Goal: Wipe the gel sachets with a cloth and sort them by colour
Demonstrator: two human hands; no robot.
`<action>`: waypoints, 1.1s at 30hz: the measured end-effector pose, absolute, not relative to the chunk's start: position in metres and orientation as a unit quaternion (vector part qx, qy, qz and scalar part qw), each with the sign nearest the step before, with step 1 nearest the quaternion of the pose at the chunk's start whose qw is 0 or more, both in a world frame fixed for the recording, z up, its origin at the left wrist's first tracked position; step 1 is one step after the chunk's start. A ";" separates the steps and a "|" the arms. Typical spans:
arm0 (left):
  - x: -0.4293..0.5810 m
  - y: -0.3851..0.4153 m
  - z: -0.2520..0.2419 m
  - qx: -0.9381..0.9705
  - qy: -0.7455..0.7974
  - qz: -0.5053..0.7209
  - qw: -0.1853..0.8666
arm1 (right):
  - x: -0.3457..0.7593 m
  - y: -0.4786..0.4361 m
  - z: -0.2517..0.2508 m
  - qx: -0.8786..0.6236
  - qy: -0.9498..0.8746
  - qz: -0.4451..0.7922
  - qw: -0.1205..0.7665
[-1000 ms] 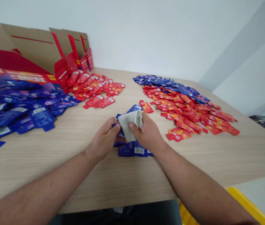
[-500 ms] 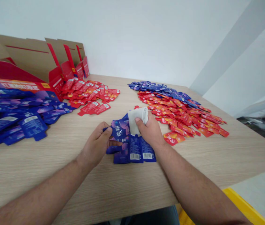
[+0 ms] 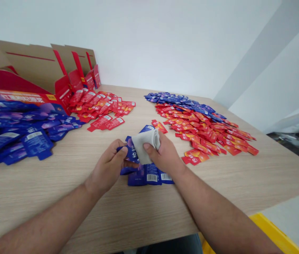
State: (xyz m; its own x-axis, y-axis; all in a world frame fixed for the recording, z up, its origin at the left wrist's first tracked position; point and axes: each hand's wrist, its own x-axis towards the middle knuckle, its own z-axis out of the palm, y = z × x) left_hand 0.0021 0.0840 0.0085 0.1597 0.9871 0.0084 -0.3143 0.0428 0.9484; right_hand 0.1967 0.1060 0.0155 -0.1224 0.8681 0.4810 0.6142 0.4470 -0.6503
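Note:
My right hand (image 3: 163, 155) grips a folded pale grey cloth (image 3: 144, 146) and presses it onto a blue foil sachet (image 3: 131, 152). My left hand (image 3: 107, 164) pinches that sachet's edge, holding it up off the others. Under both hands lies a small overlapping group of blue sachets (image 3: 145, 178), with barcodes showing on their backs. Part of the held sachet is hidden by the cloth. A single red sachet (image 3: 159, 126) lies just beyond the cloth.
The light wood table (image 3: 128, 211) holds a large blue sachet heap (image 3: 19, 135) at left, a red sachet pile (image 3: 99, 107) at back centre, and a mixed red and blue pile (image 3: 199, 127) at right. Open cardboard boxes (image 3: 33, 67) stand behind. A yellow crate rim (image 3: 273, 233) shows below.
The cloth has moved down and left onto the held sachet, now covering its printed face. My hands have come closer together. The view has barely shifted.

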 end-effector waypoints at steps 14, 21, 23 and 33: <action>0.003 0.084 0.010 0.428 0.372 0.545 0.618 | 0.200 0.113 0.008 -0.554 -0.687 0.152 0.444; 0.003 0.081 0.011 0.452 0.355 0.526 0.627 | 0.196 0.104 0.014 -0.508 -0.701 0.169 0.470; 0.004 0.081 0.010 0.452 0.362 0.526 0.623 | 0.194 0.104 0.013 -0.525 -0.717 0.161 0.429; 0.004 0.082 0.005 0.468 0.374 0.513 0.615 | 0.186 0.096 0.012 -0.487 -0.753 0.153 0.416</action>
